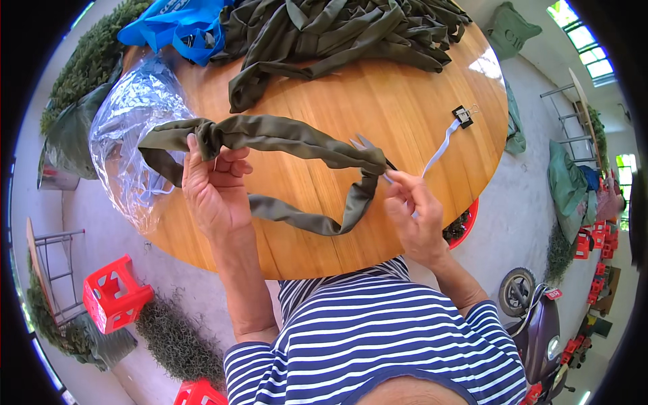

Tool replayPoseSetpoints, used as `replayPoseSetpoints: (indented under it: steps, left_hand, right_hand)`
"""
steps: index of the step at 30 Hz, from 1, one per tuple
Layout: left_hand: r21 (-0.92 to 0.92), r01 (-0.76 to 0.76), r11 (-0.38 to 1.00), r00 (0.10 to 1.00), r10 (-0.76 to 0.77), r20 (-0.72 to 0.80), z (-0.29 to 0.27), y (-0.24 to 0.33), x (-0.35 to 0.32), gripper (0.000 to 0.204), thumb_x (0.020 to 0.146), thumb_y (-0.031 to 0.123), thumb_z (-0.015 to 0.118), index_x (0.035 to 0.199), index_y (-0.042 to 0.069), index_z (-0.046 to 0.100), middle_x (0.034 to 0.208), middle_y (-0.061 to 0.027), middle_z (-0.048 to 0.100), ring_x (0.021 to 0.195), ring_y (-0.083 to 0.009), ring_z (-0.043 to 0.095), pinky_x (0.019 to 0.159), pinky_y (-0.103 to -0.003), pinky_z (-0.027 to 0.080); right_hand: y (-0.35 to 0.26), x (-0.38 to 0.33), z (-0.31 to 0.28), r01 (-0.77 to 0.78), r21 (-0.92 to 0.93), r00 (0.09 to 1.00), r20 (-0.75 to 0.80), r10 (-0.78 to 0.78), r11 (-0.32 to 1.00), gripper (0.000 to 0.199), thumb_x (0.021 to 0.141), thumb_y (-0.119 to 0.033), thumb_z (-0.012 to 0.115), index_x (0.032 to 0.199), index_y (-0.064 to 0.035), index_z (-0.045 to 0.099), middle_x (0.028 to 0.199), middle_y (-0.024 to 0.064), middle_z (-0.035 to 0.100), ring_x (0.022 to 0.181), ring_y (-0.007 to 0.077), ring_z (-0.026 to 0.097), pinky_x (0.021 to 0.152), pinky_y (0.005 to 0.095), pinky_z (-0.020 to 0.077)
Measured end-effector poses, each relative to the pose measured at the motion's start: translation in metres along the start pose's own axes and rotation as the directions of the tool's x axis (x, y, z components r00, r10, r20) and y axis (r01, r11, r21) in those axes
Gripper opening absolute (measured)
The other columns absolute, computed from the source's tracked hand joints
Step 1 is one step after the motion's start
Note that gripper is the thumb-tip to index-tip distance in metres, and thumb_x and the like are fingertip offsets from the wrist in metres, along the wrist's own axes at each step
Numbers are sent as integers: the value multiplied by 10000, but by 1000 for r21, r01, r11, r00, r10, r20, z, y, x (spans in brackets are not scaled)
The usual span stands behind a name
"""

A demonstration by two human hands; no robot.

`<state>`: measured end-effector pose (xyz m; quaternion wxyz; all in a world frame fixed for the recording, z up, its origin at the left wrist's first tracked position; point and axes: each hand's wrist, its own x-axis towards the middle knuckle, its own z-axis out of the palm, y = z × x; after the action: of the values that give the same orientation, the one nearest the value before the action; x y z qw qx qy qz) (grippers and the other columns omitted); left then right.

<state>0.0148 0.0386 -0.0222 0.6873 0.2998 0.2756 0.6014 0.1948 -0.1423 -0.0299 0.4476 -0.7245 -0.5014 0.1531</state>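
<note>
My left hand [219,185] is closed around a knotted part of a dark olive fabric band [290,131], which hangs as a large loop above the round wooden table. At the loop's right end, my right hand [415,209] is closed in a pinch, with a narrow white elastic strip [440,150] running to its fingers. The strip's other end is gripped by a black binder clip [462,116] on the table's right side. A pair of scissors [362,142] shows its blade tips just behind the band, partly hidden by it.
A pile of olive fabric strips [344,34] covers the far side of the table [378,88], beside a blue bag [179,30]. Clear plastic wrap [138,135] lies at the left edge. A red stool [116,293] and a motorbike [540,331] stand on the floor.
</note>
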Motion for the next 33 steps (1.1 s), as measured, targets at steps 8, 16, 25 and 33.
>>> replayPoseSetpoints:
  steps: [8, 16, 25, 33]
  left_hand:
    - [40, 53, 998, 997, -55, 45, -2, 2, 4, 219, 901, 249, 508, 890, 38, 566, 708, -86, 628, 616, -199, 636, 466, -260, 471]
    - [26, 87, 996, 995, -88, 42, -2, 1, 1, 191, 891, 214, 525, 884, 30, 577, 742, -90, 638, 568, -192, 626, 440, -265, 468]
    - [66, 127, 990, 991, -128, 23, 1, -6, -9, 167, 880, 180, 547, 842, 25, 594, 722, -79, 639, 538, -168, 621, 413, -235, 467]
    - [73, 136, 988, 990, -138, 15, 3, -9, -12, 190, 873, 194, 562, 820, 15, 592, 692, -77, 629, 538, -162, 618, 417, -233, 468]
  right_hand:
    - [7, 7, -1, -271, -185, 961, 14, 278, 945, 393, 719, -202, 708, 1054, -69, 552, 786, 62, 558, 660, 174, 544, 594, 304, 442]
    - [12, 34, 10, 376, -414, 923, 88, -375, 829, 208, 681, -159, 696, 856, -101, 600, 755, 31, 567, 778, 205, 537, 752, 357, 361]
    - [10, 25, -20, 310, -256, 910, 359, -208, 916, 109, 714, -146, 663, 762, -64, 607, 692, 54, 564, 682, 211, 538, 699, 332, 356]
    - [3, 26, -20, 362, -242, 852, 477, -215, 900, 232, 714, -123, 676, 917, -40, 601, 688, 71, 572, 722, 230, 558, 693, 336, 399]
